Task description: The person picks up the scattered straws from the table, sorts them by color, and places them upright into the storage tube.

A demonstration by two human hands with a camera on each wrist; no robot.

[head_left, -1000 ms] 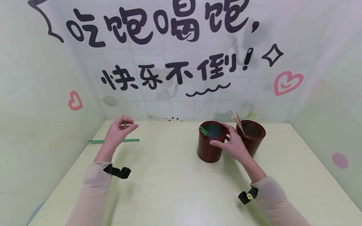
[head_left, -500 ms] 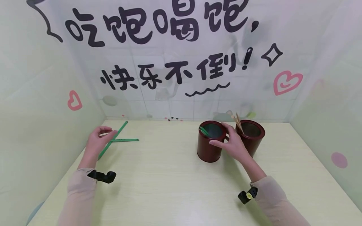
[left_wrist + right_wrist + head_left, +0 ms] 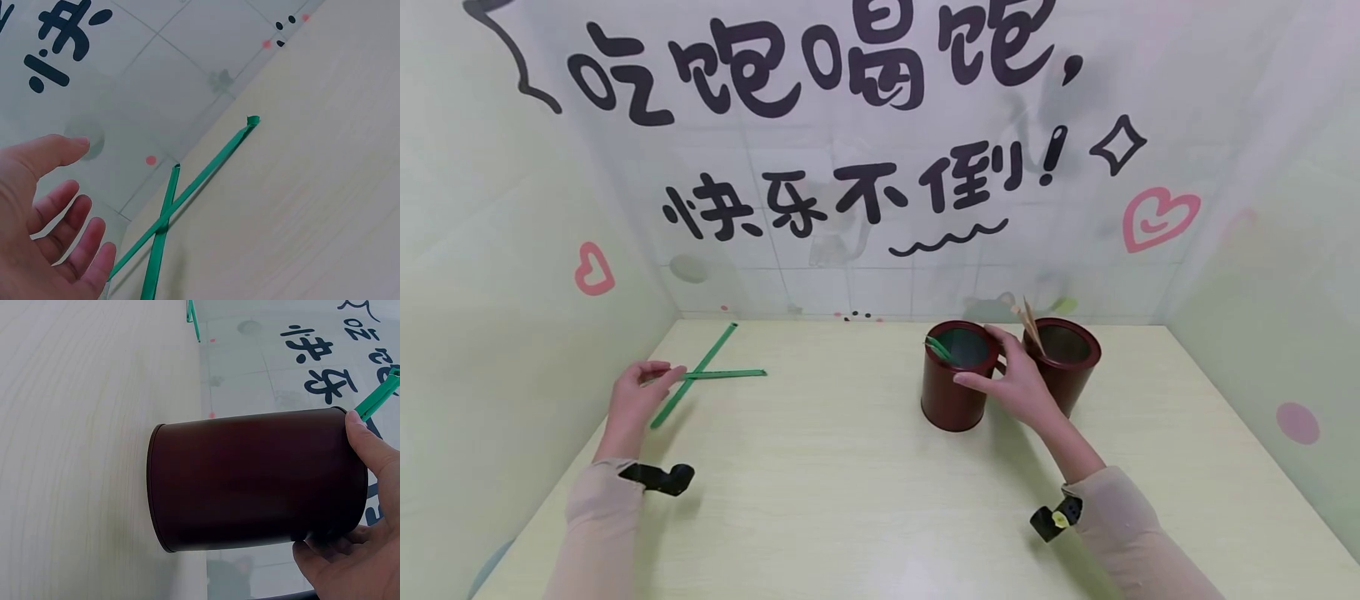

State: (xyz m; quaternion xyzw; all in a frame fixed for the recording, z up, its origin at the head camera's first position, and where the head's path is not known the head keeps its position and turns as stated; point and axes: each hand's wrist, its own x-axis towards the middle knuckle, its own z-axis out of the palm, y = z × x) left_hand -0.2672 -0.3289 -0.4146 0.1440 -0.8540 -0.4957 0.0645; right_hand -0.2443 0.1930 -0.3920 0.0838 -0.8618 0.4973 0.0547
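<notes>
Two flat green straw-like strips cross on the table at the left: one slanted (image 3: 706, 358), one running sideways (image 3: 737, 373). Beside the sideways strip's left end is my left hand (image 3: 638, 404); in the left wrist view its thumb and fingers are spread with nothing between them. My right hand (image 3: 1018, 383) grips a dark red cup (image 3: 953, 400) at the rim and handle side, thumb on the near rim. The cup stands upright, with green strip ends (image 3: 938, 348) showing above its rim. In the right wrist view, one green strip (image 3: 380, 395) sticks out beside the thumb.
A second dark red cup (image 3: 1078, 379) stands right behind the right hand, with thin wooden sticks (image 3: 1032, 327) leaning out of it. A printed backdrop (image 3: 820, 292) closes off the back of the pale table (image 3: 835, 500), and similar sheets stand on both sides.
My left hand has moved left and toward me. The slanted strip, mostly hidden by that hand a second ago, now shows in full. The right hand and its cup stay put.
</notes>
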